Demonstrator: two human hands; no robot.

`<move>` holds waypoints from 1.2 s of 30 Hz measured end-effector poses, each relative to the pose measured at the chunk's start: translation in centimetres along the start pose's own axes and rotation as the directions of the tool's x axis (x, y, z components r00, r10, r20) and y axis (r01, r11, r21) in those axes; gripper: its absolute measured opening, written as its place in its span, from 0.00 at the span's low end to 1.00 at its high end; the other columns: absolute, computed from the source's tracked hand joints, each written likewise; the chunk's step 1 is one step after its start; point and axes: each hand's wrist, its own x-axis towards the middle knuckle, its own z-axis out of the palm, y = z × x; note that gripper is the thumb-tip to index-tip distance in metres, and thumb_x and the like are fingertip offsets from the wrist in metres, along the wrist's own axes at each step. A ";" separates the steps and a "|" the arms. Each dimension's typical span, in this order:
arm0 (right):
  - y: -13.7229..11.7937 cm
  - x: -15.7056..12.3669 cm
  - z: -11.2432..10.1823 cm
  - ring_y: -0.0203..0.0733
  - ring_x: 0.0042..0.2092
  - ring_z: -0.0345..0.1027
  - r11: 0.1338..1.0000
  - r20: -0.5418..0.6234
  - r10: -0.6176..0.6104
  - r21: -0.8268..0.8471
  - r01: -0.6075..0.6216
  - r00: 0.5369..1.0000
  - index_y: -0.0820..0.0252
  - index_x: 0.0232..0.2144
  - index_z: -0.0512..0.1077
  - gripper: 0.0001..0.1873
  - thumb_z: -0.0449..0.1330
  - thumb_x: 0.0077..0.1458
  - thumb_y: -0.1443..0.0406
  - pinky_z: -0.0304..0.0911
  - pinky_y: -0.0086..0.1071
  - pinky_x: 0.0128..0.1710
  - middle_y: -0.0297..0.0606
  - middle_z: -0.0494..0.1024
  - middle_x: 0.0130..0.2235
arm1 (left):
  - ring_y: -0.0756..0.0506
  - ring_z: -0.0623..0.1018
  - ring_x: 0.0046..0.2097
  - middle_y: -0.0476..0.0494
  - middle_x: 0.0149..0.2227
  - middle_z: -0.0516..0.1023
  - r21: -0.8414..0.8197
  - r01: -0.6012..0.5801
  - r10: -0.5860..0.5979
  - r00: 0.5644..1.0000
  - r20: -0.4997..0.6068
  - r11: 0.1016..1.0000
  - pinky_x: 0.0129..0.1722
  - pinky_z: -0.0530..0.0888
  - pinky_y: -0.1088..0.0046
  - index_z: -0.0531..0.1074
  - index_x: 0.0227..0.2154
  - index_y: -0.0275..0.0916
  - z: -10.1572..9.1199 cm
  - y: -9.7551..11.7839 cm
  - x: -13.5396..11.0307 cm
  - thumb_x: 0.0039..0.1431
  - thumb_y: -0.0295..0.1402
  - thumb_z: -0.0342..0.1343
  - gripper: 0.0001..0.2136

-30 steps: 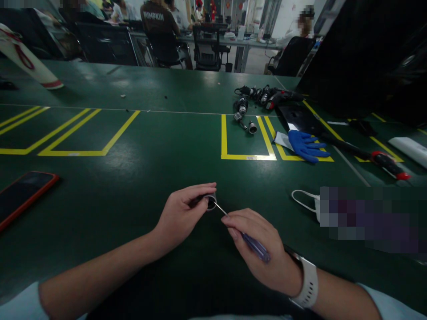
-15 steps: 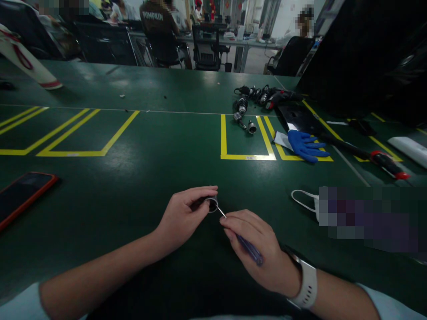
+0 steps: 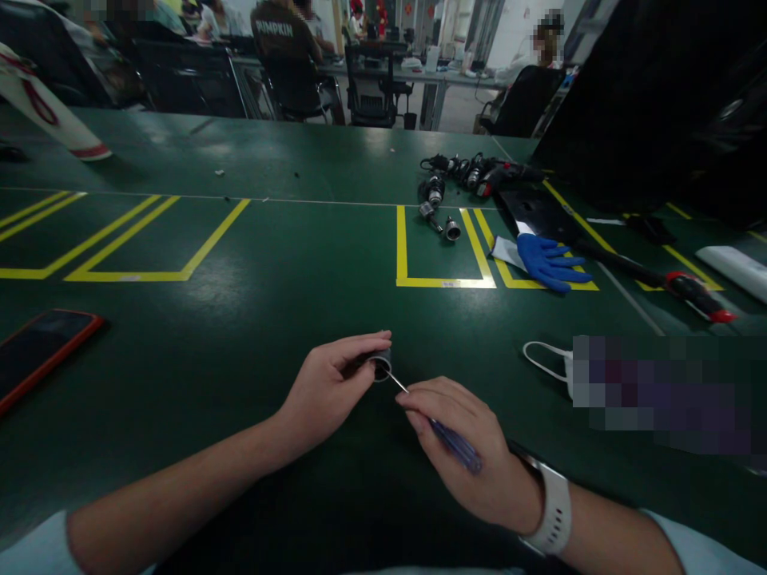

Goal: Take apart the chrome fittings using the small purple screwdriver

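Near the middle of the green table, my left hand (image 3: 335, 382) is closed round a small dark cylindrical part (image 3: 382, 367) with a metal rim and a hollow opening turned toward me. My right hand (image 3: 464, 451) grips a screwdriver (image 3: 454, 444) with a translucent purple handle. Its thin metal shaft points up and left, and the tip reaches the opening of the part. Whether the tip touches anything inside is hidden. My fingers cover most of the part's far side. A watch with a pale strap (image 3: 556, 511) is on my right wrist.
A phone with an orange-red case (image 3: 48, 351) lies at left. Metal fittings (image 3: 440, 212), a blue glove (image 3: 548, 259) and a red-and-black handled tool (image 3: 689, 291) lie toward the back right. A white strap loop (image 3: 545, 350) is at right, beside a blurred area. People sit beyond the table.
My right hand and the screwdriver have shifted slightly right and down, the shaft pulling back a little from the opening. My left hand holds the part in nearly the same place.
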 end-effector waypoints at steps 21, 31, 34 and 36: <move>-0.3 0.4 -0.2 0.40 0.39 0.72 0.982 -0.050 0.147 0.126 -0.140 0.988 0.59 0.41 0.73 0.12 0.54 0.57 0.73 0.69 0.36 0.39 0.40 0.77 0.37 | 0.44 0.78 0.48 0.42 0.48 0.78 -0.098 0.069 -0.069 0.998 0.010 0.993 0.48 0.76 0.65 0.77 0.41 0.37 0.0 0.2 0.0 0.51 0.25 0.53 0.14; -0.3 0.4 -0.2 0.40 0.39 0.72 0.994 -0.042 0.078 0.083 -0.074 0.996 0.59 0.43 0.72 0.14 0.54 0.56 0.75 0.69 0.36 0.39 0.41 0.78 0.37 | 0.43 0.76 0.50 0.42 0.49 0.77 -0.095 0.077 -0.075 0.997 0.027 0.992 0.50 0.75 0.64 0.76 0.41 0.37 0.1 0.4 0.1 0.51 0.26 0.53 0.14; -0.2 0.4 -0.1 0.41 0.40 0.72 0.997 -0.023 0.060 0.053 -0.059 0.998 0.60 0.44 0.71 0.15 0.54 0.56 0.75 0.69 0.36 0.41 0.42 0.78 0.38 | 0.43 0.77 0.49 0.42 0.48 0.77 -0.084 0.081 -0.080 0.997 0.023 0.993 0.50 0.75 0.64 0.77 0.41 0.37 0.1 0.5 0.1 0.51 0.26 0.53 0.14; -0.1 0.3 0.0 0.41 0.41 0.72 0.999 -0.010 0.044 0.032 -0.044 0.999 0.60 0.45 0.71 0.15 0.54 0.56 0.75 0.69 0.37 0.41 0.42 0.78 0.39 | 0.43 0.77 0.48 0.42 0.48 0.78 -0.071 0.080 -0.079 0.997 0.018 0.994 0.49 0.75 0.64 0.77 0.40 0.37 0.1 0.5 0.1 0.51 0.26 0.52 0.14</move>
